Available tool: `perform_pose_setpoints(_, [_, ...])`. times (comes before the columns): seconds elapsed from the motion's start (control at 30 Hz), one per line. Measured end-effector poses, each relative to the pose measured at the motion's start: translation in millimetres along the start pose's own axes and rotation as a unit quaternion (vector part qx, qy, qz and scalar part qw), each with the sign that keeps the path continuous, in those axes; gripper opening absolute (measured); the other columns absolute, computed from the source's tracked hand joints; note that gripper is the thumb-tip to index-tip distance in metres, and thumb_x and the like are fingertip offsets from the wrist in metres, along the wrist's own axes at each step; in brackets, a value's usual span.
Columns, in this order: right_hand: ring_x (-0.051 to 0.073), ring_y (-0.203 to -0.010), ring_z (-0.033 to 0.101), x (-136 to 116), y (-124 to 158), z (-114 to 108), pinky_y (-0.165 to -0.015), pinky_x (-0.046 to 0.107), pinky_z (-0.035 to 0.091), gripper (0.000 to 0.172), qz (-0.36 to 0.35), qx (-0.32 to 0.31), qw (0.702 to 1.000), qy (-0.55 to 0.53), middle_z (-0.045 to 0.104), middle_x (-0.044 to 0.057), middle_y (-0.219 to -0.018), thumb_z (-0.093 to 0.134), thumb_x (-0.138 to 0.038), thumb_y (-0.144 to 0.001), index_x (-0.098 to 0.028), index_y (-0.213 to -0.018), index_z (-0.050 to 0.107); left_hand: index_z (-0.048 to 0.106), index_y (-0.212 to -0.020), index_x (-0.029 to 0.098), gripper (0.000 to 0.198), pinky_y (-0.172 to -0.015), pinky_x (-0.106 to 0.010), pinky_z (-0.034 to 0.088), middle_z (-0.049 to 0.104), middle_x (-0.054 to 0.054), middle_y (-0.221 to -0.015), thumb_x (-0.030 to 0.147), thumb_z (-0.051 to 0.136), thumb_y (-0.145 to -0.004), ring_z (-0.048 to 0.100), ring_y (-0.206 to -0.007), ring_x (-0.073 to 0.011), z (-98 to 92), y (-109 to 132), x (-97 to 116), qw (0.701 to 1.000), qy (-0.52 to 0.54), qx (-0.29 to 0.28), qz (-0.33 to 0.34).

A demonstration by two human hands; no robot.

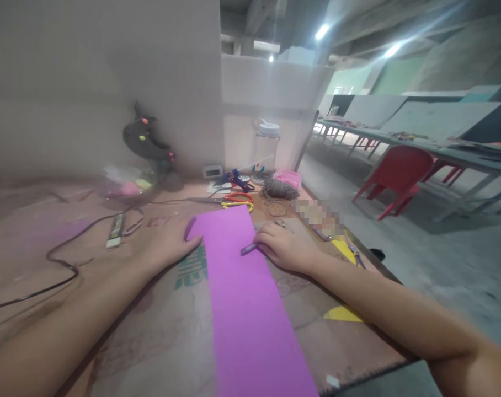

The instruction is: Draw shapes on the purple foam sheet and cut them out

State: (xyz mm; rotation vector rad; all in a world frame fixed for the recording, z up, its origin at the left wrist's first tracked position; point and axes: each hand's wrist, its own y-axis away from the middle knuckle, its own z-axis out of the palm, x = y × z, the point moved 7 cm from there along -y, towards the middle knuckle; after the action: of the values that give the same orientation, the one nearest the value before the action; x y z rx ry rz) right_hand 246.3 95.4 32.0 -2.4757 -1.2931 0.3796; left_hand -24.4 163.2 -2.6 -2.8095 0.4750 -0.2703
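Observation:
A long purple paper strip [246, 298] lies lengthwise on the cardboard-covered table [159, 331]. My left hand [165, 242] rests flat on the table at the strip's left edge, fingers stretched out and fingertips touching the paper. My right hand [281, 245] is closed round a small purple crayon-like stick [248, 249], whose tip lies on the strip's right part.
Scissors with orange and yellow handles [238, 201], a ball of twine [279, 190], a plastic jar [267, 146], a small fan [145, 140] and a black cable [64, 259] sit at the back and left. Yellow paper scraps [344, 314] lie on the right. Red chairs [399, 176] stand beyond the table edge.

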Motion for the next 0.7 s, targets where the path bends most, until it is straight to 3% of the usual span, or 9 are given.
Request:
perform_pose_setpoints(0.3, [0.023, -0.101, 0.064, 15.4, 1.9, -4.3, -0.088, 0.033, 0.047, 0.028, 0.13, -0.037, 0.99, 0.039, 0.073, 0.012, -0.105, 0.049, -0.015, -0.105, -0.014, -0.121, 0.072, 0.055, -0.147, 0.021, 0.075, -0.118, -0.053, 0.039, 0.057, -0.015, -0.151, 0.068, 0.06, -0.089, 0.051, -0.14, -0.039, -6.8, 0.5, 2.3, 0.999, 0.03, 0.009, 0.008])
perform_pose_setpoints(0.47, [0.022, -0.101, 0.064, 23.5, 2.8, -0.7, -0.088, 0.032, 0.046, 0.03, 0.14, -0.034, 0.989, 0.031, 0.072, 0.011, -0.107, 0.049, -0.013, -0.103, -0.017, -0.122, 0.073, 0.052, -0.15, 0.023, 0.075, -0.123, -0.05, 0.034, 0.052, -0.012, -0.157, 0.066, 0.06, -0.089, 0.045, -0.147, -0.0366, -1.4, -2.6, 2.1, 0.999, 0.053, -0.004, 0.009])
perform_pose_setpoints(0.7, [0.022, -0.1, 0.065, 25.0, 1.9, -3.3, -0.087, 0.032, 0.047, 0.029, 0.146, -0.037, 0.988, 0.03, 0.073, 0.01, -0.106, 0.053, -0.012, -0.101, -0.018, -0.119, 0.074, 0.05, -0.151, 0.021, 0.077, -0.124, -0.057, 0.03, 0.046, -0.015, -0.162, 0.062, 0.064, -0.087, 0.041, -0.15, -0.0385, 5.4, -8.9, 3.6, 0.997, 0.07, -0.018, 0.002])
